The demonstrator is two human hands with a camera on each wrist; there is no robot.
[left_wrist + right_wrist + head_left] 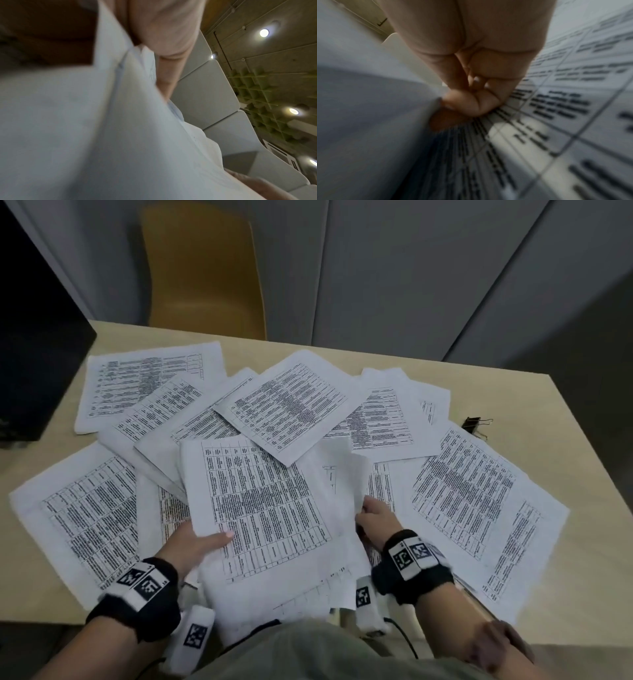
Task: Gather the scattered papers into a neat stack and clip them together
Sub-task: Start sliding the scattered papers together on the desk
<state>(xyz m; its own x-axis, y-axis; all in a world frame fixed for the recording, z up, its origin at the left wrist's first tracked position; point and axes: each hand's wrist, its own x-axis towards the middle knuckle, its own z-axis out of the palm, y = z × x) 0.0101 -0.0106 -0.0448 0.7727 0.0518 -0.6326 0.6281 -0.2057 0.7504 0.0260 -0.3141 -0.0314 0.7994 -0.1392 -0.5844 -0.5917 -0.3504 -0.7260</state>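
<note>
The job looks barely begun. At the far left, a printed sheet (144,381) lies flat on the worktop (513,405), and a second sheet (78,518) lies at the near left, both untouched. The left hand (195,542) pinches the near-left corner of a small gathered bundle (267,508), thumb on top and fingers underneath; the left wrist view shows several white sheets layered against the palm. That bundle, lifted and tilted at the near centre, is all that is collected so far, and its edges are not squared. Behind it, several more sheets (287,405) overlap loosely across the middle. The right hand (376,518) has its fingers curled at the bundle's right edge, fingertips pressing on a printed page beneath. A large sheet (479,501) lies at the near right. The black binder clip (474,424) sits on the worktop at the far right, just beside the papers, not yet used. Most of the gathering, the squaring and the clipping are left.
</note>
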